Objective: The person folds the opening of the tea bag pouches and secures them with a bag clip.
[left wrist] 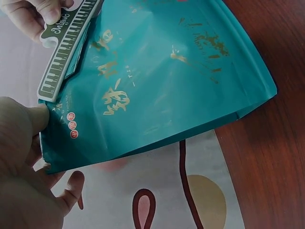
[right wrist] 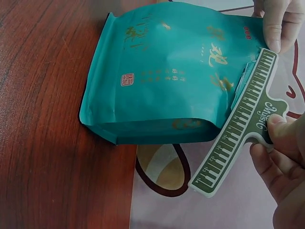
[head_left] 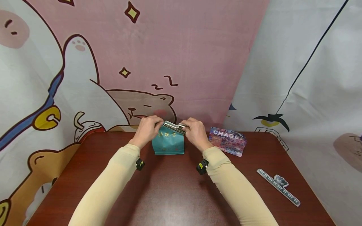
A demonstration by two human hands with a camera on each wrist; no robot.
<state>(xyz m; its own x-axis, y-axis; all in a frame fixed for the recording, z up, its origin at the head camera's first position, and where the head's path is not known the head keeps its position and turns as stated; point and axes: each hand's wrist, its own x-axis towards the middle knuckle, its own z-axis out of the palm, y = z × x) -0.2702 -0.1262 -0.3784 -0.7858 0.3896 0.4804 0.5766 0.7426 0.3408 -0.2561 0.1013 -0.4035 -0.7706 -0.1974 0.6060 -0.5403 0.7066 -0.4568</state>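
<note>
A teal tea bag (head_left: 168, 147) with gold characters stands upright near the table's far edge. My left hand (head_left: 149, 129) pinches the bag's top corner at its left end. With thumb and fingers, my right hand (head_left: 195, 131) grips the handle of a long piano-key clip (right wrist: 238, 123), marked "Music". The clip lies along the bag's folded top edge; in the right wrist view one end is right by the left thumb, while the other sticks out past the bag's side.
To the right of the bag lies a colourful pouch (head_left: 228, 142) lettered "CHAGEE". A second piano-key clip (head_left: 278, 186) rests on the brown table (head_left: 169, 191) near its right edge. A cartoon-printed cloth (head_left: 198, 56) hangs just behind the table.
</note>
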